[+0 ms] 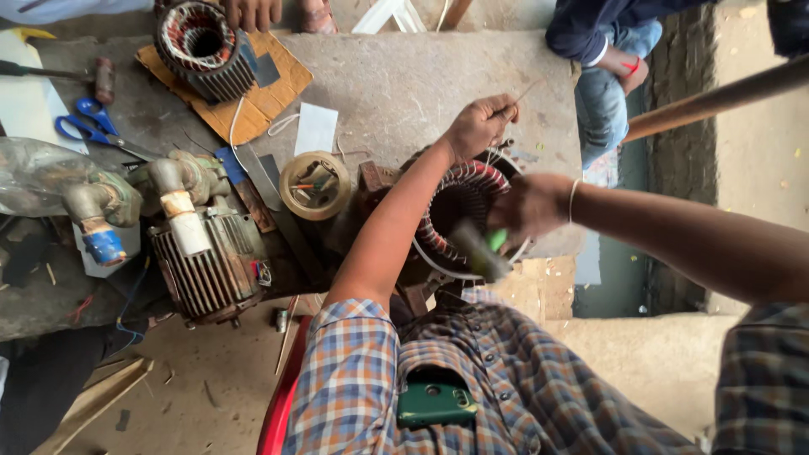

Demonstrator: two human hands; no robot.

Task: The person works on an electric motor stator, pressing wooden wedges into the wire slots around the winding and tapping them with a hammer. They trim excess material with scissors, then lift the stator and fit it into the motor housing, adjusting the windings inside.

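A motor stator [462,195] with reddish copper windings sits on the concrete slab [396,80] in front of me. My left hand [480,126] is above its far rim, fingers pinched on a thin strand of wire that rises up and to the right. My right hand [527,206] is blurred over the stator's right rim and grips a tool with a green handle [482,250], which points down towards me across the winding.
To the left are a ribbed electric motor [211,265], pipe fittings [101,202], a tape roll [313,185], blue scissors [88,122] and a hammer [101,80]. A second stator [202,46] rests on cardboard under another person's hand [253,13]. A person in jeans [602,93] sits far right beside a wooden pole [716,99].
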